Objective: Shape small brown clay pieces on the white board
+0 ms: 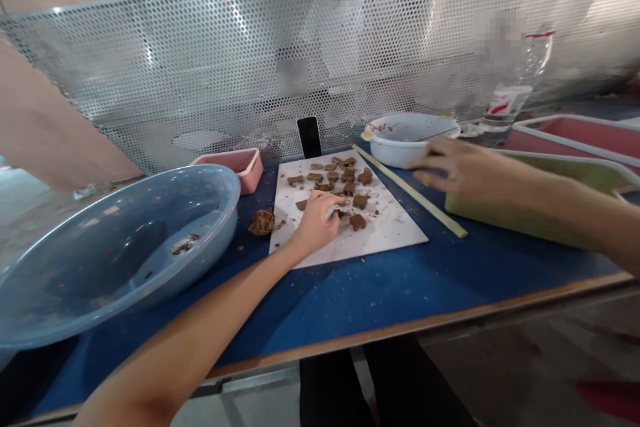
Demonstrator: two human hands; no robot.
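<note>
My left hand [319, 219] rests over a white board [395, 237], thumb and index finger curved apart around a small dark brown piece. Brown cut-out shapes, seemingly of a dough-like material, lie about the board, among them a rounded piece [357, 221] and a blocky piece [360, 201] just right of my fingertips. Crumbs are scattered between them. My right hand [453, 165], smeared by motion, hovers between a white bowl [400, 150] and a green bin [520, 213]; whether it holds anything is unclear. Left of the board sits a crumbly brown lump [262, 221].
A large blue basin [200, 177] takes up the left side. A pale stick [415, 193] lies along the board's right edge. Behind stand a pink container [253, 170], a phone [309, 137], a plastic bottle [510, 100] and a perforated metal screen [200, 60]. Red trays [590, 133] stand right.
</note>
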